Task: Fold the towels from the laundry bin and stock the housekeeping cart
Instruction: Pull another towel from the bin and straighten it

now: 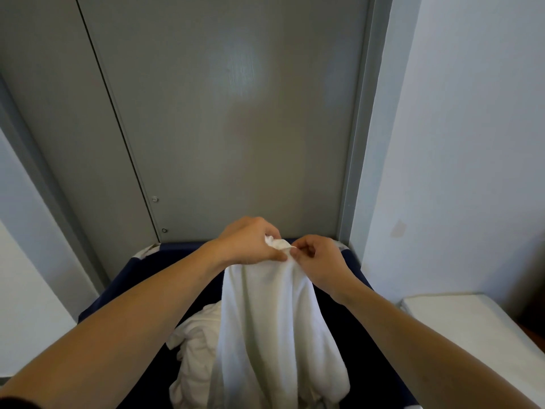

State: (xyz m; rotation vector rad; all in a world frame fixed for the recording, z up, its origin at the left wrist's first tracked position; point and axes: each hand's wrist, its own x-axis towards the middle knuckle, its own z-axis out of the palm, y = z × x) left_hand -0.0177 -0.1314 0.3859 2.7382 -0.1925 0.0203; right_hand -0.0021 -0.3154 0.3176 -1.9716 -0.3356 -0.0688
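early stage, by the look of it. a white terry towel (271, 320) hangs lifted up out of the dark navy fabric laundry bin (124, 278), bunched at its top edge and draping down w/ its lower end still inside the bin. left hand (247, 243) has fingers curled round the gathered top edge, thumb underneath. right hand (318, 258) sits just beside it, touching the same edge, thumb and forefinger pinching a corner of cloth, other fingers curled in. both hands close together, so the towel isn't spread out yet; probably hunting for corners before the 1st fold.

more crumpled white linen (197, 340) lies in the bin beside and under the held towel, so at least that much is left to fold. no finished folded stack clearly visible; a white flat padded surface (460, 320) at right could be linen or a mattress, can't tell. no housekeeping cart in view, so stocking looks not started as far as this shows. grey door panel (230, 119) stands behind the bin.
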